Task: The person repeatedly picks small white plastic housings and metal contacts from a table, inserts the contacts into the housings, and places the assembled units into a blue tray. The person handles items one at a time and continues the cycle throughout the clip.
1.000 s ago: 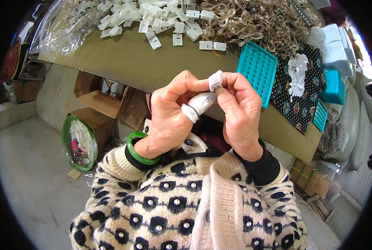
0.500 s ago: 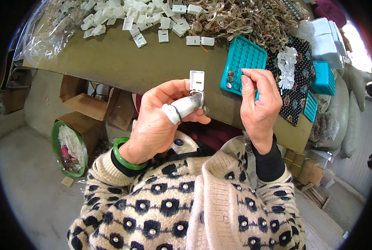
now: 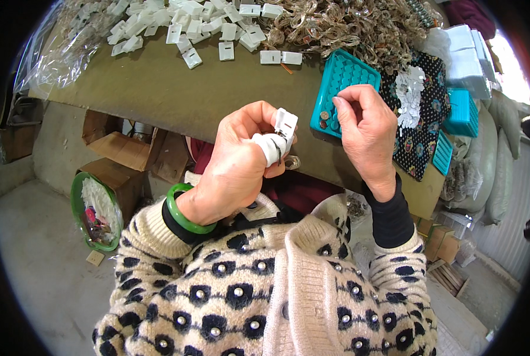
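In my left hand (image 3: 232,160) is a small white plastic box (image 3: 286,121) with its lid standing up. The left thumb wears a white wrap (image 3: 267,146) with a black band and presses against the box. A small coil of thin wire (image 3: 292,162) shows under those fingers. My right hand (image 3: 369,133) is beside the teal tray (image 3: 321,89), its thumb and forefinger pinched together over the tray's near part. What sits in the pinch, if anything, is hidden. Small round metal discs (image 3: 324,115) lie in the tray's near left corner.
White boxes (image 3: 226,50) are heaped at the back, beside a pile of wire coils (image 3: 348,26). Patterned cloth (image 3: 416,151) with white pieces (image 3: 410,95) lies right of the tray. More teal trays (image 3: 462,113) stand beyond it. A green basin (image 3: 78,204) sits on the floor at left.
My left hand has tilted the box and moved it slightly right; the thumb now presses closer to it. My right hand has shifted up and left. Fewer discs show in the tray.
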`<control>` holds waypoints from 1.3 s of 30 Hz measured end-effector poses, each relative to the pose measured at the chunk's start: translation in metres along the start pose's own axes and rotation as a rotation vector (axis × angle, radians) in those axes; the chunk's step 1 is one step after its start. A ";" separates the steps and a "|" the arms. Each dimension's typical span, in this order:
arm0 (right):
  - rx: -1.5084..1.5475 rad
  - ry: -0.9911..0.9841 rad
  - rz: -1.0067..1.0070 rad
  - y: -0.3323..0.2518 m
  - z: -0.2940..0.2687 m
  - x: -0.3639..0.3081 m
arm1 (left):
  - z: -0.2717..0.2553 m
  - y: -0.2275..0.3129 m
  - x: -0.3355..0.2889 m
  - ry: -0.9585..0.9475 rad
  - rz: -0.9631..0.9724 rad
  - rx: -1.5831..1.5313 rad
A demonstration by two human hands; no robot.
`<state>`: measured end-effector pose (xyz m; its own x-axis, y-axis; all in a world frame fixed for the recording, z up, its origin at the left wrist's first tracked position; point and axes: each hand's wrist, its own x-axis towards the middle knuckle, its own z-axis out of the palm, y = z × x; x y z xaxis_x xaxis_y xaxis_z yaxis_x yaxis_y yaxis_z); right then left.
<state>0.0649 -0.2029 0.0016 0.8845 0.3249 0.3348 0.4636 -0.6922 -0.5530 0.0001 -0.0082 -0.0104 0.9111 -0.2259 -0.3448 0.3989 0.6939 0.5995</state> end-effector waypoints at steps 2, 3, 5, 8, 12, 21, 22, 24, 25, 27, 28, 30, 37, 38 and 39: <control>0.068 -0.004 0.028 0.000 -0.005 0.000 | -0.004 -0.001 0.005 -0.045 0.010 -0.050; 0.041 -0.023 -0.045 0.000 -0.009 0.001 | -0.006 -0.001 0.006 -0.046 0.006 -0.036; 0.032 -0.059 -0.118 -0.001 -0.013 -0.001 | -0.007 -0.003 0.006 -0.061 0.033 -0.025; 0.072 -0.104 -0.142 -0.004 -0.014 -0.005 | -0.010 -0.003 0.007 -0.061 0.036 -0.007; 0.022 -0.150 -0.198 -0.002 -0.011 -0.006 | -0.012 0.000 0.006 -0.090 -0.005 -0.025; -0.081 -0.226 -0.295 0.007 -0.012 -0.001 | 0.005 -0.014 0.015 -0.037 -0.066 0.049; -0.072 -0.236 -0.297 0.009 -0.012 0.000 | 0.005 -0.014 0.016 -0.030 -0.069 0.057; -0.053 -0.233 -0.286 0.010 -0.012 0.001 | 0.006 -0.013 0.017 -0.036 -0.058 0.073; -0.042 -0.220 -0.276 0.009 -0.012 0.001 | 0.006 -0.012 0.017 -0.020 -0.044 0.083; 0.014 -0.160 -0.252 0.005 -0.013 0.000 | 0.007 -0.011 0.015 0.013 -0.019 0.103; 0.059 -0.114 -0.240 0.002 -0.013 -0.002 | 0.007 -0.010 0.014 0.021 0.014 0.103; 0.099 -0.043 -0.255 -0.006 -0.014 -0.006 | 0.008 -0.009 0.013 0.034 0.075 0.104; -0.093 0.041 -0.452 -0.025 -0.003 -0.015 | 0.011 -0.007 0.006 0.032 0.164 0.246; -0.107 0.045 -0.457 -0.028 -0.002 -0.016 | 0.010 -0.006 0.005 0.030 0.170 0.235; -0.122 0.049 -0.460 -0.030 -0.003 -0.017 | 0.010 -0.006 0.005 0.028 0.174 0.224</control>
<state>0.0361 -0.1896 0.0143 0.5839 0.5869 0.5609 0.7945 -0.5550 -0.2464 0.0031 -0.0203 -0.0080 0.9660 -0.0957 -0.2404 0.2525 0.5518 0.7949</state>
